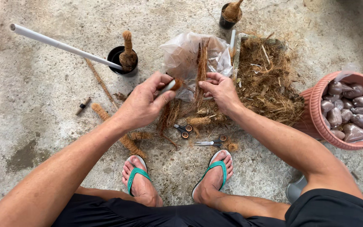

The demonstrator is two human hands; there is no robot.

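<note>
My left hand (pixel 145 101) grips the near end of a long white pipe (pixel 59 44) that slants up to the far left, its tip wrapped in brown coconut fibre. My right hand (pixel 219 90) pinches a vertical strand of coconut fibre (pixel 201 63) next to the pipe's end. Both hands are held above a clear plastic bag (pixel 181 54) and loose fibre on the concrete floor.
A heap of coconut fibre (pixel 269 80) lies at the right. Two scissors (pixel 209 143) lie by my sandalled feet. A pink basket (pixel 316 117) holds several filled bags. Two black pots (pixel 116 56) hold fibre-wrapped sticks. Fibre-wrapped rods (pixel 114 126) lie on the left.
</note>
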